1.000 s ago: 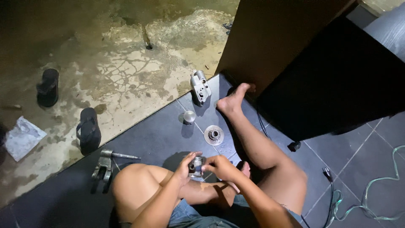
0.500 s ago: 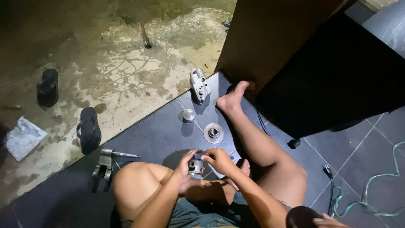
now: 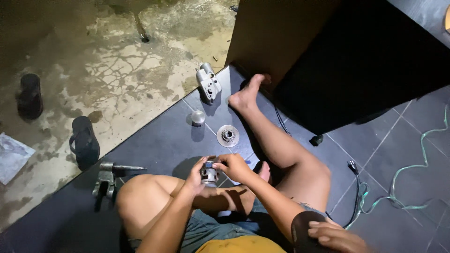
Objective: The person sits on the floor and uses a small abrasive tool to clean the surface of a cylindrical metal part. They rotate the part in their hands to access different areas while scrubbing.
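Note:
I sit on dark floor tiles [image 3: 164, 140] with my legs folded in front of me. Both hands hold a small cylindrical metal part [image 3: 209, 174] just above my left knee. My left hand [image 3: 196, 177] cups it from the left side. My right hand [image 3: 234, 166] grips its top with the fingertips. A toothed metal disc [image 3: 228, 137] lies on the tiles just beyond my hands. Farther out are a small round metal cap [image 3: 198, 118] and a grey cast housing [image 3: 207, 83].
A metal clamp-like tool [image 3: 107, 180] lies left of my knee. Two dark sandals [image 3: 85, 140] [image 3: 29, 96] and a plastic sheet [image 3: 11, 157] rest on the stained concrete. A dark cabinet [image 3: 356, 61] stands right. A black plug [image 3: 352, 165] and green cable [image 3: 412, 164] trail there. Another hand [image 3: 337, 236] rests on a dark rounded thing at the bottom right.
My right hand has shifted over the top of the metal part, fingers working on it. Another hand has come into view at the bottom right.

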